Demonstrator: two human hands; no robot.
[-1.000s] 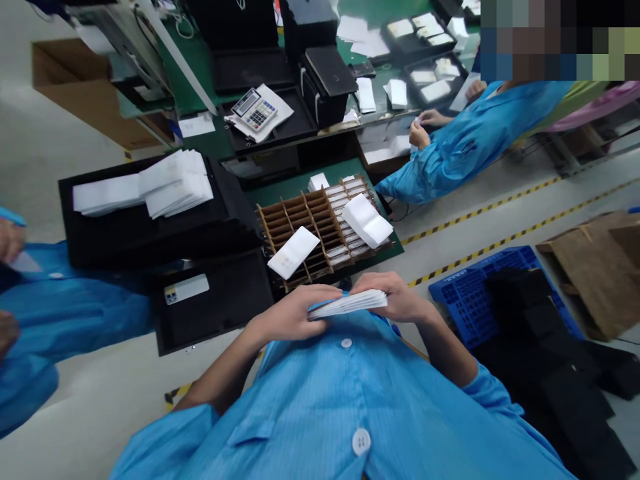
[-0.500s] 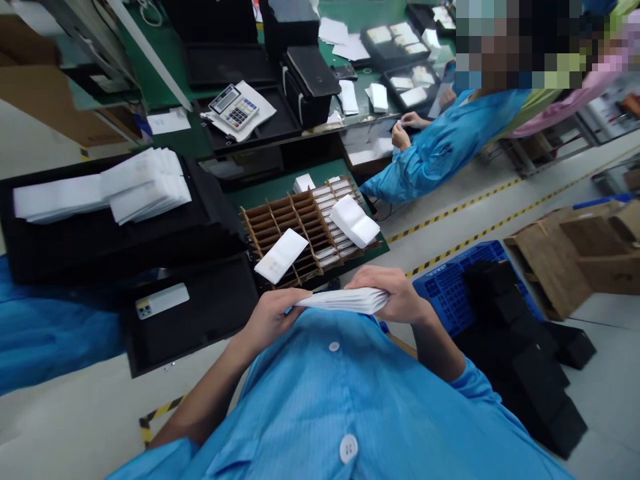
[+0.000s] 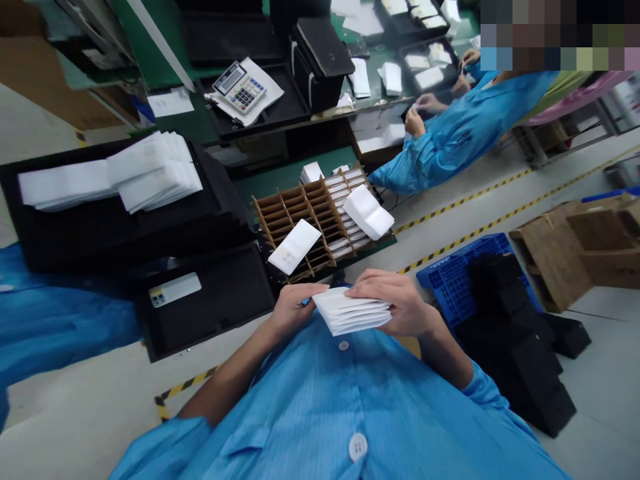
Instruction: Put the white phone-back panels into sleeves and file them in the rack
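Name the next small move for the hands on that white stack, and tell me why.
Probably press the stack of white packets even between the left hand and the right hand: both hands are on it, and its layers spread apart along the edge nearest the body, so squaring them would likely make the bundle easier to handle.

Pale floor [image 3: 60, 433], yellow-black tape lines [image 3: 463, 203] run diagonally. Green workbench [image 3: 167, 27] spans the top, cardboard box [image 3: 30, 87] sits far left. Blue pallet [image 3: 445, 287], brown boxes [image 3: 555, 257] at right.
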